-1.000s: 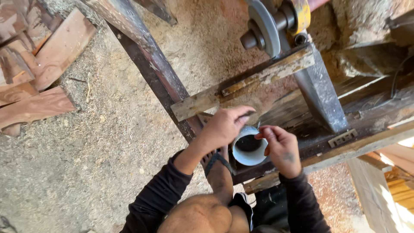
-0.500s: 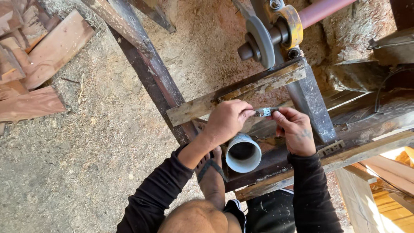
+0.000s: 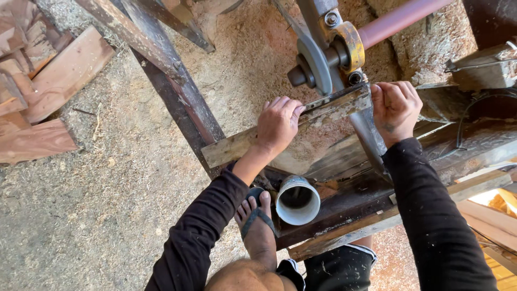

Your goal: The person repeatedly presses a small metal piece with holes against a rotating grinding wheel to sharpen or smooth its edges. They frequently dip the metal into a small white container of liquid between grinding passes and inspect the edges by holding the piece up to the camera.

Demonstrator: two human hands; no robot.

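Observation:
My left hand [image 3: 278,125] grips the middle of a weathered wooden plank [image 3: 231,149] that lies across a dark metal frame [image 3: 183,102]. My right hand [image 3: 396,108] is closed over the plank's right end, beside an upright steel post [image 3: 371,137]. Just above the plank sits a grey pulley wheel [image 3: 312,67] with a yellow bearing housing [image 3: 350,46] on a reddish shaft [image 3: 398,19]. Below the plank stands a white plastic pipe end [image 3: 297,200], open towards me. My foot in a sandal [image 3: 257,226] rests next to the pipe.
Sawdust covers the ground [image 3: 97,215]. Reddish wood offcuts [image 3: 37,91] lie piled at the left. Dark wooden beams [image 3: 458,156] run to the right, with pale planks [image 3: 495,226] at the lower right. A diagonal metal bar [image 3: 140,37] crosses the upper left.
Both hands rose from near the white pipe to the plank. The small metal piece held between them earlier is no longer seen. My right hand now grips the plank's right end.

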